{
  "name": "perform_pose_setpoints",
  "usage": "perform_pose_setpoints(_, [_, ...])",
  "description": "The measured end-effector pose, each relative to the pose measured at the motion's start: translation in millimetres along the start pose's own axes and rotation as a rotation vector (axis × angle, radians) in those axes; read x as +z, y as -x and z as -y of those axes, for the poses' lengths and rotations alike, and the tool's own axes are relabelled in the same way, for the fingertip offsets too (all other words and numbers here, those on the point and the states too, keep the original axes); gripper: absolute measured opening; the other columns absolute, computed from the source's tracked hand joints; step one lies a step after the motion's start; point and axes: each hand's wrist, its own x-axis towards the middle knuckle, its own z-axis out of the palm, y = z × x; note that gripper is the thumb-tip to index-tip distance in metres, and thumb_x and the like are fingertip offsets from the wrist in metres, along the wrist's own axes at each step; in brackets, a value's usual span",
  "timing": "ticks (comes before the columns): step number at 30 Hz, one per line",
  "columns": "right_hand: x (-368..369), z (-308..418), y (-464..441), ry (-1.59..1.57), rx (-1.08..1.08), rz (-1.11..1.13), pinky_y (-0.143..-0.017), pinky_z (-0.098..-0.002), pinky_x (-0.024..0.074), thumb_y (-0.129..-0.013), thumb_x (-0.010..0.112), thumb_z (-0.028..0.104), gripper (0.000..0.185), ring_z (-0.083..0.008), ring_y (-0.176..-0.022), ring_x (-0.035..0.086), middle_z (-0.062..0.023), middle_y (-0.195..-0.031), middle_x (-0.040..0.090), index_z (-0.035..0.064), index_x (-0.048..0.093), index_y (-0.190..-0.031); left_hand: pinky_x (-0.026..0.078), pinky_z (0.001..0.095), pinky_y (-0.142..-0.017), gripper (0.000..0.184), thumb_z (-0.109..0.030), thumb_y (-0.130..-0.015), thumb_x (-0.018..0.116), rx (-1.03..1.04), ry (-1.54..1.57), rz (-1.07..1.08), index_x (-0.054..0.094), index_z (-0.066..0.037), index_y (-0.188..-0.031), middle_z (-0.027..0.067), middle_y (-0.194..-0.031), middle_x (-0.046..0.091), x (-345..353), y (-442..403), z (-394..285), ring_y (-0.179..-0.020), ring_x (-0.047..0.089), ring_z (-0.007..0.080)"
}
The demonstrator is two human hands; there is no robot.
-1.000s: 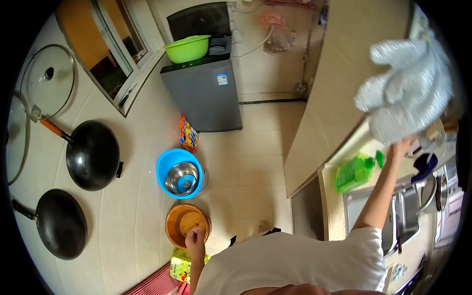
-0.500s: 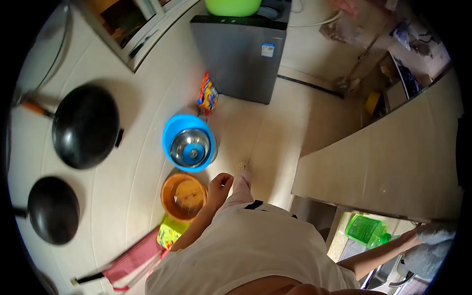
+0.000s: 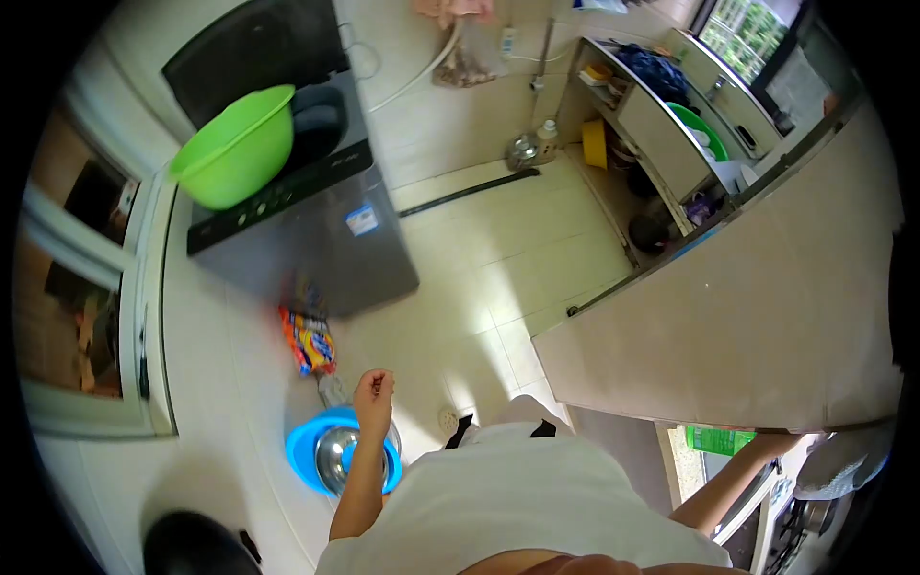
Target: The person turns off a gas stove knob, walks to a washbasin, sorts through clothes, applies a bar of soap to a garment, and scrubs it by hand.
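Observation:
Above the blue basin (image 3: 305, 448) and the steel bowl (image 3: 335, 458) in it, my left hand (image 3: 375, 395) hangs in the air. Its fingers are curled in and I see nothing held in them. My right hand (image 3: 778, 444) reaches out at the lower right, by the edge of the beige partition. Beside it are a green plastic bottle (image 3: 721, 440) and a grey cloth-like thing (image 3: 841, 467). The fingers of that hand are mostly hidden, so any contact with these things cannot be made out.
A grey washing machine (image 3: 316, 254) with its lid raised carries a green basin (image 3: 238, 149). A colourful packet (image 3: 309, 342) lies by its foot. The partition (image 3: 728, 326) runs along the right. Beyond stands a sink counter (image 3: 661, 144). A black wok (image 3: 196, 546) is at lower left.
The view has shifted ahead, toward the washing machine and the sink counter. The wooden tub has left the view. My left hand is now higher, past the blue basin; my right stays at lower right.

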Motion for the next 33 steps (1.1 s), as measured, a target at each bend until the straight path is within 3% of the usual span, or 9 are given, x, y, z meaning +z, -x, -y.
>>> perform_pose_setpoints(6, [0.7,4.7,37.3,0.057,-0.046,-0.185,-0.088,-0.039,0.0434,-0.086,0.044,0.032,0.047,-0.0269,-0.105,0.05,-0.0166,-0.118,0.05,-0.0009,0.047,-0.119,0.042,0.0189,-0.059,0.01,-0.011,-0.084,0.059,-0.017,0.062,0.227,0.058,-0.002,-0.087,-0.0009,-0.073,0.056,99.5,-90.8,-21.9,-0.065,0.05,0.0059])
perform_pose_setpoints(8, [-9.5,2.7,38.2,-0.031,0.002,-0.27,-0.083,-0.0411,0.0464,-0.087,0.04,0.029,0.043,-0.0311,-0.098,0.054,-0.0155,-0.111,0.054,-0.001,0.051,-0.116,0.042,0.0191,-0.06,0.009,-0.011,-0.083,0.059,-0.013,0.051,0.373,0.058,-0.002,-0.086,-0.001,-0.072,0.056,139.2,-109.5,-38.3,-0.065,0.05,0.0059])
perform_pose_setpoints(14, [-17.6,-2.2,45.6,0.053,-0.083,-0.499,-0.078,-0.0403,0.0481,-0.086,0.041,0.029,0.041,-0.0306,-0.092,0.056,-0.0152,-0.106,0.056,-0.0022,0.055,-0.109,0.042,0.02,-0.06,0.01,-0.012,-0.082,0.06,-0.015,-0.076,0.709,0.06,-0.002,-0.086,-0.0004,-0.073,0.057,233.1,-173.4,-74.0,-0.066,0.051,0.0056])
perform_pose_setpoints(19, [-4.5,2.9,62.2,0.144,-0.165,-0.757,-0.075,-0.0395,0.0495,-0.086,0.041,0.029,0.04,-0.0302,-0.088,0.058,-0.0149,-0.102,0.057,-0.0033,0.058,-0.104,0.043,0.0211,-0.06,0.012,-0.013,-0.082,0.06,0.087,-0.16,0.832,0.06,-0.002,-0.086,0.0008,-0.073,0.059,313.3,-233.7,-83.7,-0.066,0.052,0.0073])
perform_pose_setpoints(20, [-9.5,2.8,62.9,0.231,-0.212,-0.807,-0.074,-0.0394,0.0498,-0.086,0.041,0.029,0.04,-0.0302,-0.087,0.058,-0.0149,-0.101,0.057,-0.0035,0.058,-0.103,0.043,0.0216,-0.061,0.012,-0.013,-0.082,0.06,0.067,-0.097,0.88,0.06,-0.001,-0.086,0.0012,-0.072,0.059,332.8,-240.8,-90.7,-0.067,0.053,0.0077])
perform_pose_setpoints(24, [-60.7,-21.9,87.9,1.172,-0.579,-0.848,-0.067,-0.0365,0.0515,-0.085,0.045,0.032,0.04,-0.0278,-0.079,0.06,-0.0157,-0.092,0.062,-0.0039,0.063,-0.089,0.043,0.0209,-0.062,0.011,-0.012,-0.085,0.057,0.098,-0.059,1.05,0.058,-0.001,-0.088,0.0014,-0.074,0.057,402.4,-269.4,-98.0,-0.067,0.053,0.0081])
perform_pose_setpoints(27, [-52.3,-49.4,131.7,1.623,-0.229,-0.896,-0.062,-0.0337,0.0486,-0.089,0.042,0.031,0.035,-0.0244,-0.068,0.059,-0.0119,-0.08,0.062,0.0026,0.062,-0.085,0.043,0.0208,-0.062,0.013,-0.013,-0.084,0.058,0.178,-0.073,1.133,0.058,-0.001,-0.089,0.0018,-0.074,0.058,441.0,-305.7,-103.9,-0.069,0.053,0.0076])
perform_pose_setpoints(30, [-63.5,-94.7,210.1,1.813,0.305,-0.756,-0.059,-0.0346,0.0471,-0.09,0.039,0.029,0.036,-0.0224,-0.058,0.055,-0.0083,-0.067,0.059,0.0043,0.06,-0.076,0.043,0.0207,-0.061,0.013,-0.013,-0.084,0.058,0.13,-0.134,1.16,0.059,-0.001,-0.087,0.0016,-0.074,0.058,468.5,-359.0,-105.3,-0.068,0.053,0.0072])
perform_pose_setpoints(33, [-9.1,-179.9,266.6,1.88,0.852,-0.298,-0.059,-0.0334,0.0474,-0.089,0.043,0.028,0.031,-0.0204,-0.06,0.056,-0.007,-0.068,0.059,0.0042,0.06,-0.08,0.044,0.0207,-0.057,0.01,-0.012,-0.083,0.058,0.046,-0.1,1.044,0.061,-0.003,-0.085,0.0012,-0.071,0.058,504.9,-434.3,-97.5,-0.064,0.053,0.0066])
